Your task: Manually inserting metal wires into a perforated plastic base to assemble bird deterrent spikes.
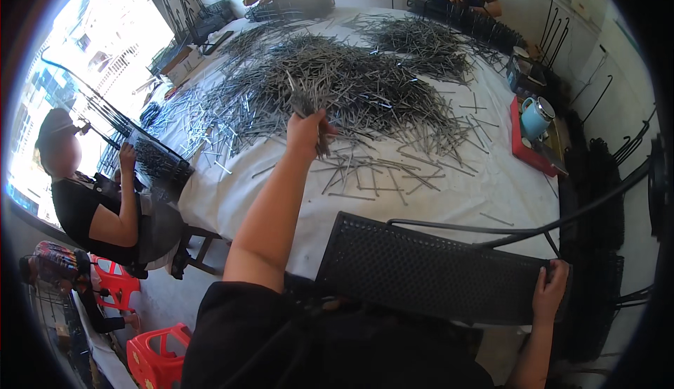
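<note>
Your left fingers (318,118) are clamped on a rod bunch (302,101) jutting above and below them, probably light, stiff and slippery, best held mid-length, while your right fingers (559,268) grip the likely rigid panel (435,269) stretching left of them.

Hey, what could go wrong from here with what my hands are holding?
Your left hand grips a bundle of thin grey metal rods with ends sticking out, so some might slip loose or prick. Your right hand holds the black perforated rectangular panel near one end, so it could tip. One loose grey rod lies on the white cloth near the panel and might get knocked away.
</note>
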Available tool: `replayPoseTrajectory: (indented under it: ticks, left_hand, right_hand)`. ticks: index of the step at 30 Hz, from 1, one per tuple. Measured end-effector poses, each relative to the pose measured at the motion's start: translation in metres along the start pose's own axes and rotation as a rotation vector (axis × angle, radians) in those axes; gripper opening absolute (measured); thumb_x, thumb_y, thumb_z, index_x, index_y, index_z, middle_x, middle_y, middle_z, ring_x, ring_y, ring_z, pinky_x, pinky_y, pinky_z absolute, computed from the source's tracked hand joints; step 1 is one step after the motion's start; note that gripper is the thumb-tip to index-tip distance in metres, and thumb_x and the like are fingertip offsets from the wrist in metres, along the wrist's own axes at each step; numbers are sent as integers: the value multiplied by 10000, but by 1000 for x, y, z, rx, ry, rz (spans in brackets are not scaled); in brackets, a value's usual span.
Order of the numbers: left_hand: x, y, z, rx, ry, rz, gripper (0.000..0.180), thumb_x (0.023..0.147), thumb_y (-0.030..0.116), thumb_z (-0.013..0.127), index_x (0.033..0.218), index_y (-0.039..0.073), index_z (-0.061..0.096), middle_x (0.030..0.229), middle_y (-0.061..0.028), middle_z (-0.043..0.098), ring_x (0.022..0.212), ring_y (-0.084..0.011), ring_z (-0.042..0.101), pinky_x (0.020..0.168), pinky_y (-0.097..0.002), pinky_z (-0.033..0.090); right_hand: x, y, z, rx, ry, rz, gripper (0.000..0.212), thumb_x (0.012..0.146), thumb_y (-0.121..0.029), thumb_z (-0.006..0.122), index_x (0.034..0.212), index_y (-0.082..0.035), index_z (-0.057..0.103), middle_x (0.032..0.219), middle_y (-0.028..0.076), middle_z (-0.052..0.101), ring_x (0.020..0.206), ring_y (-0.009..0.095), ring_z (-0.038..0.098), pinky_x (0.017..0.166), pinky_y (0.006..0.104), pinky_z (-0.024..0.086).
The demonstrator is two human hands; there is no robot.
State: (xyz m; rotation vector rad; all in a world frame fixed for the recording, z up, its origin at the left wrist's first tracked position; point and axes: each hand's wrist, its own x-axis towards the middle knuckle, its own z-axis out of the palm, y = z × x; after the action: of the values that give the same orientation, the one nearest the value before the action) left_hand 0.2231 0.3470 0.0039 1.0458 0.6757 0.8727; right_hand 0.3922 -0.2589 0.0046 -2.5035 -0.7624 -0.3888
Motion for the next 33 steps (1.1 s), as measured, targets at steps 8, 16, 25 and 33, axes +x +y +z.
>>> replayPoseTrajectory:
  ticks: [8, 16, 25, 33]
  left_hand:
    - [-62, 86, 19, -78, -176, -35, 172, 879, 77, 626, 754, -7, 545, 656, -74, 535, 496, -185, 536, 514, -448, 583]
    - [-190, 130, 31, -107, -542, -206, 150, 948, 139, 557, 846, 31, 541, 657, -10, 499, 502, -102, 490, 655, -448, 588]
    - [-336, 105, 21, -39, -893, -468, 147, 910, 130, 571, 926, -13, 542, 651, -53, 508, 479, -126, 477, 619, -433, 578]
    - [-370, 33, -14, -19, -945, -777, 133, 818, 64, 646, 919, 16, 575, 644, -51, 524, 466, -140, 495, 613, -419, 584]
  right_hand:
    - [0, -1, -7, 144, 62, -25, 92, 862, -2, 586, 931, 6, 526, 1009, 117, 529, 892, 224, 556, 777, 300, 460]
    - [-79, -199, 14, 1320, -253, 202, 162, 865, 15, 611, 1008, -58, 589, 931, 32, 609, 798, 91, 578, 714, 220, 483]
    - [-101, -278, 38, 2263, -1006, -151, 884, 810, -278, 739, 1493, -112, 201, 1396, 75, 453, 1314, 250, 422, 1069, 432, 361]
    - [-114, -286, 41, 2200, -945, 44, 928, 733, -291, 785, 1495, -151, 274, 1439, 232, 388, 1233, 323, 517, 1018, 491, 432]
